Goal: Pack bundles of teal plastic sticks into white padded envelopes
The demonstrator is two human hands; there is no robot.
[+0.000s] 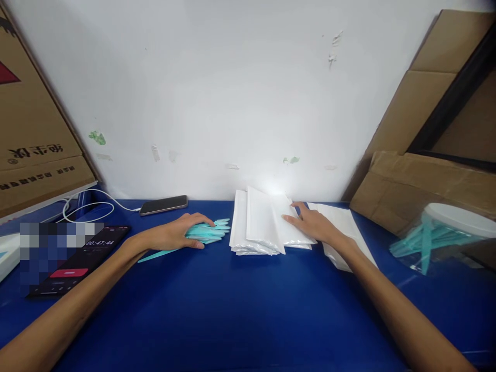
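Observation:
On the blue table, my left hand is closed over a bundle of thin turquoise pieces, its thumb at the near side and fingers at the far side. One more turquoise piece sticks out to the left beneath the hand. White padded envelopes lie in a loose, overlapping pile at the middle. My right hand rests on the pile's right part with its fingers apart. Another white sheet or envelope lies partly under my right forearm.
A clear tub with a white rim holds turquoise pieces at the right. A charging phone lies by the wall, and a larger lit phone at the left. Cardboard stands left, and more cardboard right.

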